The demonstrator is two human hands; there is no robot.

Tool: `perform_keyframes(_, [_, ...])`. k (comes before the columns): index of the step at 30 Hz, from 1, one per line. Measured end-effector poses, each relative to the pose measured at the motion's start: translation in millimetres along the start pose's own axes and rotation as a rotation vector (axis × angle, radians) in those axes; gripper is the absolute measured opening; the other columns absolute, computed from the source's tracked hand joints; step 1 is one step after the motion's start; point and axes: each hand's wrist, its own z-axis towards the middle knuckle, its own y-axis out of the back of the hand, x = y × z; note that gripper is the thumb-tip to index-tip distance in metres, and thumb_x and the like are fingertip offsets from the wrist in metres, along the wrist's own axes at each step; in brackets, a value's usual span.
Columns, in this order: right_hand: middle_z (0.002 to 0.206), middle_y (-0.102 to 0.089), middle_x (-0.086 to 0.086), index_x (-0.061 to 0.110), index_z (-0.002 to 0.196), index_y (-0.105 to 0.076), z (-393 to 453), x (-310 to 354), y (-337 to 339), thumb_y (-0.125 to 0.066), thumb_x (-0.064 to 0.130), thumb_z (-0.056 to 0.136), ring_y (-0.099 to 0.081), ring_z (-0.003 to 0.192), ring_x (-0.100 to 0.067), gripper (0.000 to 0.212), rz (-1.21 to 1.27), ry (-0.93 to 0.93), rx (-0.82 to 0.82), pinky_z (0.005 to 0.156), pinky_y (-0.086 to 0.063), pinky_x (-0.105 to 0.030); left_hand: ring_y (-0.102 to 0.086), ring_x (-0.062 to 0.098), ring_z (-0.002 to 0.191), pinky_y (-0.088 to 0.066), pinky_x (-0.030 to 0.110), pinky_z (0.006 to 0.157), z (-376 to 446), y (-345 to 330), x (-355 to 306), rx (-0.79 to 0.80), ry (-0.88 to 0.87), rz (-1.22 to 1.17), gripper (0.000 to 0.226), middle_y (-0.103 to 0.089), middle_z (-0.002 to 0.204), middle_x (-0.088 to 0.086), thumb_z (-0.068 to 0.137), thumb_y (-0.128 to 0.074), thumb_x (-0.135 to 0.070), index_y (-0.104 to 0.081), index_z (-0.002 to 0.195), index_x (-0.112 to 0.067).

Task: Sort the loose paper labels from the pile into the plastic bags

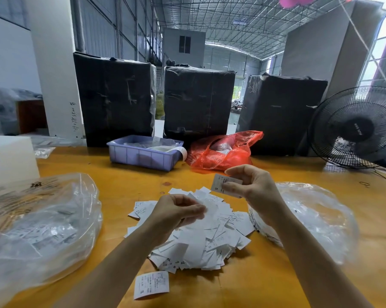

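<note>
Nearest me lies one stray white paper label [151, 284], flimsy like the heaped pile [201, 232], so I judge edge-pinches best: my right hand [252, 185] pinches a printed label [223, 184], left hand [176, 213] fingertips pinching another.

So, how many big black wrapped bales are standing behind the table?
3: left bale behind the blue bin, middle bale, right bale beside the fan. More may be hidden behind them.

The pile of labels [201, 227] lies mid-desk [265, 274], with one plastic bag [38, 221] to its left and another bag [310, 216] to its right. A single label [151, 284] lies nearer the person. Behind the pile sit a bin [143, 155] and, right of it, a thin bag [223, 152]; a fan [354, 127] stands far right.
</note>
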Motion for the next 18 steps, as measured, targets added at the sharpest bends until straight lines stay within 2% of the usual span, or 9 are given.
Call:
perform_keyframes(3, [0.084, -0.069, -0.004, 0.013, 0.093, -0.063, -0.4, -2.0, -3.7, -0.076, 0.003, 0.073, -0.07, 0.074, -0.006, 0.026, -0.011, 0.001, 0.002, 0.057, -0.049, -0.013, -0.07, 0.018, 0.068, -0.051, 0.019, 0.058, 1.2, -2.6, -1.1, -0.055, -0.029, -0.024, 0.036, -0.073, 0.076, 0.012, 0.052, -0.083, -0.015, -0.064, 0.081, -0.007])
perform_keyframes(6, [0.08, -0.07, -0.002, 0.014, 0.091, -0.063, -0.5, -3.8, -6.7, -0.077, 0.004, 0.073, -0.07, 0.071, -0.005, 0.026, -0.048, 0.004, 0.004, 0.056, -0.051, -0.014, -0.071, 0.018, 0.068, -0.051, 0.018, 0.057, 1.6, -4.5, -1.9, -0.082, -0.035, -0.046, 0.048, -0.074, 0.078, 0.013, 0.05, -0.082, -0.016, -0.059, 0.091, -0.008])
perform_keyframes(9, [0.079, -0.07, -0.001, 0.015, 0.089, -0.062, -0.1, -4.2, -8.2, -0.076, 0.004, 0.073, -0.07, 0.073, -0.007, 0.024, -0.064, 0.009, 0.0, 0.062, -0.056, -0.019, -0.071, 0.017, 0.067, -0.05, 0.017, 0.056, 1.4, -4.8, -2.4, -0.083, -0.043, -0.058, 0.052, -0.074, 0.077, 0.012, 0.047, -0.082, -0.017, -0.059, 0.092, -0.009])
perform_keyframes(16, [0.083, -0.07, -0.004, 0.014, 0.091, -0.063, -0.5, -5.2, -9.9, -0.076, 0.004, 0.074, -0.071, 0.074, -0.009, 0.023, -0.067, 0.008, 0.003, 0.063, -0.056, -0.018, -0.071, 0.017, 0.068, -0.051, 0.019, 0.056, 0.8, -5.1, -3.3, -0.082, -0.041, -0.067, 0.051, -0.074, 0.078, 0.011, 0.047, -0.081, -0.016, -0.059, 0.092, -0.009])
perform_keyframes(18, [0.082, -0.07, -0.003, 0.014, 0.091, -0.063, -0.6, -5.3, -10.5, -0.076, 0.005, 0.074, -0.07, 0.072, -0.005, 0.023, -0.075, 0.0, 0.007, 0.059, -0.053, -0.015, -0.071, 0.017, 0.068, -0.051, 0.02, 0.059, 0.3, -5.2, -3.6, -0.083, -0.046, -0.059, 0.051, -0.074, 0.078, 0.011, 0.047, -0.081, -0.017, -0.059, 0.092, -0.009])
